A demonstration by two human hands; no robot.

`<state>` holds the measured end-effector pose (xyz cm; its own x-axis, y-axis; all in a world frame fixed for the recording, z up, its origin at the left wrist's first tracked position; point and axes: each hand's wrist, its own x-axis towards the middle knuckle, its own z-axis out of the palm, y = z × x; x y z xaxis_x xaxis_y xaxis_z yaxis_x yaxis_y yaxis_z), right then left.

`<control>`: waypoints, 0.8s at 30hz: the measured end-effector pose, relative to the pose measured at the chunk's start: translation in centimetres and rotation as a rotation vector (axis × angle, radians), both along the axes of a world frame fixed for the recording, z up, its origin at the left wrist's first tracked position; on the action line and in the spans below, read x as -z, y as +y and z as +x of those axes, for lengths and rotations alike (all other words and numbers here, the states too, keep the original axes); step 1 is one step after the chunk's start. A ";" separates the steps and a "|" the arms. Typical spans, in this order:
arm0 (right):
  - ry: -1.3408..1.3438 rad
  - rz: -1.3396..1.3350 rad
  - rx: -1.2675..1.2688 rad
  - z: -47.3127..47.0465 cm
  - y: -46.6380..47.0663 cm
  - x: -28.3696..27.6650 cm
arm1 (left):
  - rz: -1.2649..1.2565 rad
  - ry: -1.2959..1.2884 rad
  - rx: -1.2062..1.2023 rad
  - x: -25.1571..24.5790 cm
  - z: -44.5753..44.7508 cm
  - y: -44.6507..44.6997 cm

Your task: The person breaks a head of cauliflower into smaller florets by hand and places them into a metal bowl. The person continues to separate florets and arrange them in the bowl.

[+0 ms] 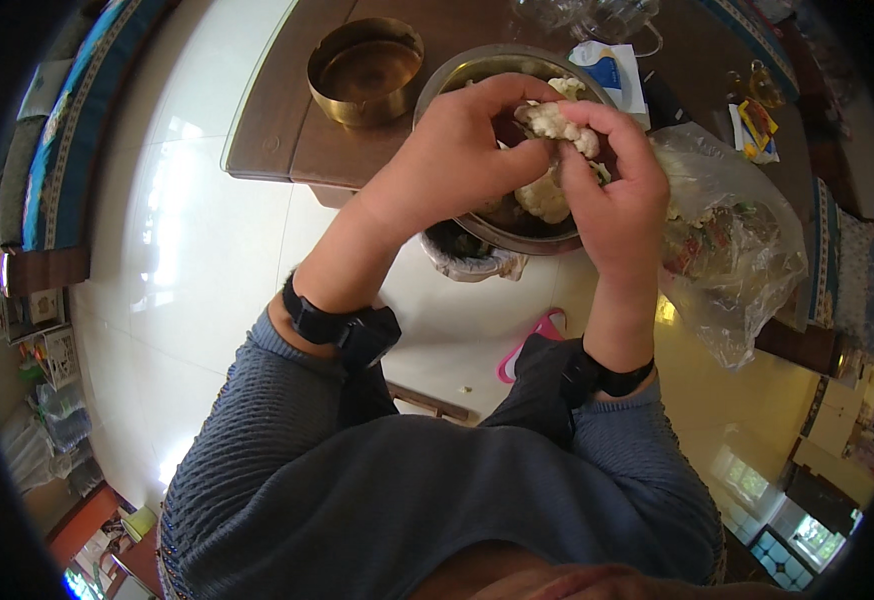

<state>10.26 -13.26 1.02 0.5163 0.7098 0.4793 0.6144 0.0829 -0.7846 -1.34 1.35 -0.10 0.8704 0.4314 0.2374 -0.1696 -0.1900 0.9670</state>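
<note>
A piece of cauliflower [557, 126] is held between the fingertips of both hands, above a round metal bowl [448, 69]. My left hand [482, 139] grips it from the left with thumb and fingers. From the right, my right hand [617, 169] pinches it between thumb and fingers. More cauliflower pieces [543, 196] lie in the bowl beneath, partly hidden by the hands. Right of the bowl, a clear plastic bag [737, 240] with cauliflower and leafy bits inside hangs over the table's edge.
A brass-coloured metal pot [365, 75] stands on the wooden table [264, 142], left of the bowl. Behind the bowl are a white-and-blue packet [613, 75] and a glass vessel [617, 19]. A lined waste bin [474, 262] is below the bowl. A pink-edged object [530, 345] lies on the floor.
</note>
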 end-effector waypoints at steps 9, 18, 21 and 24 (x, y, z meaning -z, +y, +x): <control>-0.125 0.016 0.081 -0.2 0.6 0.7 | 0.409 -0.025 -0.217 -0.2 0.2 -1.1; -0.278 0.073 0.115 0.0 0.8 1.1 | 0.306 -0.059 -0.199 0.5 0.5 -0.8; -0.180 0.098 0.115 0.0 0.8 1.0 | 0.140 -0.008 -0.133 0.6 0.5 -0.8; 0.112 0.135 0.078 -0.1 0.5 0.8 | -0.062 -0.066 -0.047 0.5 0.6 -0.8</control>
